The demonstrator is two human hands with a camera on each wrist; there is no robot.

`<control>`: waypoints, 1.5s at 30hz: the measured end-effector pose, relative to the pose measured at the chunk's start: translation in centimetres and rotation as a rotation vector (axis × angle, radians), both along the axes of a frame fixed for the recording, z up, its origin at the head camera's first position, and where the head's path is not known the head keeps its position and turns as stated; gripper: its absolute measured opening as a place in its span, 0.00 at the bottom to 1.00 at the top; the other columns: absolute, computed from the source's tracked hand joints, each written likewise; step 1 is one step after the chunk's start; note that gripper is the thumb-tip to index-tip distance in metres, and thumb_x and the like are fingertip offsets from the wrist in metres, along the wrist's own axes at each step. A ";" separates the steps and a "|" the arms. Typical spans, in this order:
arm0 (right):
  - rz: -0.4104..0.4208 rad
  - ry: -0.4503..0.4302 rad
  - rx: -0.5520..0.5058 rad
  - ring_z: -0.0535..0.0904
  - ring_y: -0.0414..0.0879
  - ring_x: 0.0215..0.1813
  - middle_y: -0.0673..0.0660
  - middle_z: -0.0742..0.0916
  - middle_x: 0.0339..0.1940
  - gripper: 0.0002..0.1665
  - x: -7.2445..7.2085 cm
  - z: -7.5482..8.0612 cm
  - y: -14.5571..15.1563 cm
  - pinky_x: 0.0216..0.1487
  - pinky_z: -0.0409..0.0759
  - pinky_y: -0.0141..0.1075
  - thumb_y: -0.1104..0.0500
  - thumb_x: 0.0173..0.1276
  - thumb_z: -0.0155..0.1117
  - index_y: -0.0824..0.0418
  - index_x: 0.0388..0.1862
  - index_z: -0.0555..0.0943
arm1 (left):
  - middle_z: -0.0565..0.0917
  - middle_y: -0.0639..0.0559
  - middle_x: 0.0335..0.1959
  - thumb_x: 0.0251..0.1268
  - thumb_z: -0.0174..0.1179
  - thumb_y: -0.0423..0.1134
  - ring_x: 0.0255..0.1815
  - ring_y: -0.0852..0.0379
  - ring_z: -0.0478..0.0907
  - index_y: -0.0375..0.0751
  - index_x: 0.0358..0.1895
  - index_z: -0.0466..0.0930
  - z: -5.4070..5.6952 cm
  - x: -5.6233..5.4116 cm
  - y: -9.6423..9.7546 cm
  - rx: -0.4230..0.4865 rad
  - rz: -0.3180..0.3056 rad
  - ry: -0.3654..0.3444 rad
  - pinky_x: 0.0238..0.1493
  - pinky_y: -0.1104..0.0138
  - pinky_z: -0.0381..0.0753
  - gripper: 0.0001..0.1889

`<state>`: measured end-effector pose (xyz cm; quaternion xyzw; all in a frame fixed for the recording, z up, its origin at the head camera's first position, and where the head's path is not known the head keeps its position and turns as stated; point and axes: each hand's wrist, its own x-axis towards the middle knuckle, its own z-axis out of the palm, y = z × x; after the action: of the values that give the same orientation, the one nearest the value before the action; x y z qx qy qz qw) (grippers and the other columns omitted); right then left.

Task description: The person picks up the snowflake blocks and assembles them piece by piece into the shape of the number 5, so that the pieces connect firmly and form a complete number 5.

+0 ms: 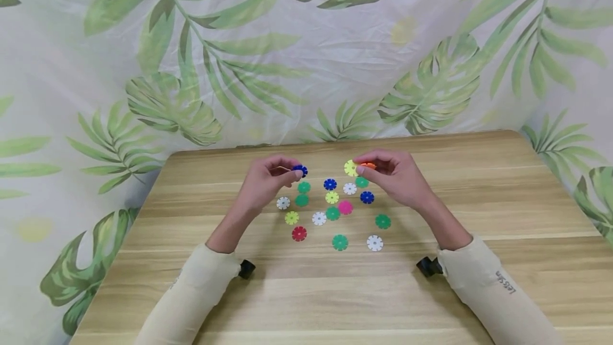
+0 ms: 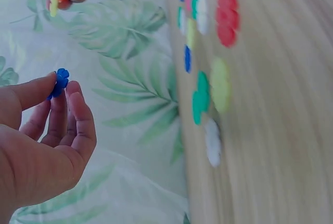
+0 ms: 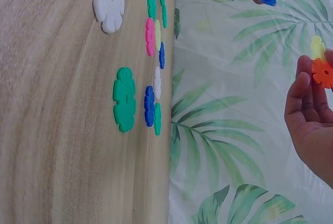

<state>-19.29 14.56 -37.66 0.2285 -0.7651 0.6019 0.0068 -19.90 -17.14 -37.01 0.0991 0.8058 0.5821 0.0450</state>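
Observation:
My left hand (image 1: 270,179) pinches a blue notched disc (image 2: 61,82) between thumb and fingers, raised above the far part of the table. Across from it, my right hand (image 1: 394,174) holds an orange notched disc (image 3: 323,72) with a yellow one (image 1: 350,168) joined to it at an angle. The two hands are a short way apart. Below them, flat on the wood, several more notched discs are scattered, among them a pink one (image 1: 346,207), a red one (image 1: 299,233), a white one (image 1: 375,243) and a green one (image 1: 382,221).
The wooden table (image 1: 306,302) ends at a far edge against a leaf-patterned cloth (image 1: 335,57). Each sleeve carries a small black wrist camera; the left one (image 1: 246,269) and the right one (image 1: 428,267) hang over the table.

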 end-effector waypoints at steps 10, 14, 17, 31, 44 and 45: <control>-0.004 -0.009 -0.004 0.87 0.41 0.38 0.48 0.92 0.43 0.11 0.1 0.0 -0.1 0.36 0.82 0.29 0.63 0.77 0.70 0.64 0.54 0.90 | 0.89 0.52 0.40 0.74 0.69 0.34 0.39 0.55 0.85 0.35 0.51 0.88 1.4 0.0 3.3 0.139 -0.035 0.057 0.43 0.69 0.89 0.08; -0.013 -0.022 -0.007 0.88 0.40 0.39 0.49 0.92 0.43 0.11 0.1 0.0 -0.1 0.37 0.84 0.30 0.63 0.77 0.70 0.64 0.54 0.90 | 0.90 0.48 0.42 0.74 0.68 0.31 0.39 0.56 0.86 0.33 0.52 0.88 1.8 0.0 4.6 0.166 -0.062 0.081 0.44 0.67 0.91 0.09; -0.030 -0.028 -0.010 0.87 0.40 0.39 0.51 0.92 0.43 0.12 0.2 0.0 -0.1 0.37 0.84 0.29 0.62 0.77 0.70 0.64 0.55 0.90 | 0.90 0.42 0.44 0.74 0.68 0.31 0.38 0.56 0.87 0.33 0.53 0.87 2.0 0.1 5.4 0.176 -0.068 0.098 0.45 0.67 0.92 0.09; -0.063 -0.033 -0.040 0.88 0.41 0.40 0.48 0.92 0.44 0.13 0.0 -0.4 -0.2 0.45 0.89 0.31 0.61 0.78 0.70 0.64 0.56 0.89 | 0.90 0.39 0.43 0.72 0.69 0.29 0.37 0.52 0.90 0.35 0.51 0.88 1.4 0.4 6.4 0.163 -0.088 0.112 0.44 0.60 0.94 0.08; -0.044 -0.022 -0.079 0.88 0.40 0.40 0.43 0.92 0.42 0.13 0.1 -0.4 -0.6 0.45 0.90 0.32 0.61 0.77 0.70 0.65 0.56 0.89 | 0.92 0.41 0.43 0.73 0.70 0.32 0.35 0.53 0.88 0.38 0.50 0.90 0.9 0.7 6.5 0.109 -0.085 0.187 0.42 0.49 0.93 0.07; -0.044 -0.022 -0.079 0.88 0.40 0.40 0.43 0.92 0.42 0.13 0.1 -0.4 -0.7 0.46 0.90 0.32 0.61 0.77 0.70 0.65 0.56 0.89 | 0.92 0.41 0.43 0.73 0.70 0.33 0.35 0.53 0.87 0.38 0.50 0.90 0.9 0.7 6.5 0.105 -0.082 0.191 0.42 0.50 0.93 0.07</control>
<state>-19.19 13.90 -38.10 0.2043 -0.7458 0.6338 0.0207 -19.20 -10.63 -36.13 0.1891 0.7701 0.6091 -0.0136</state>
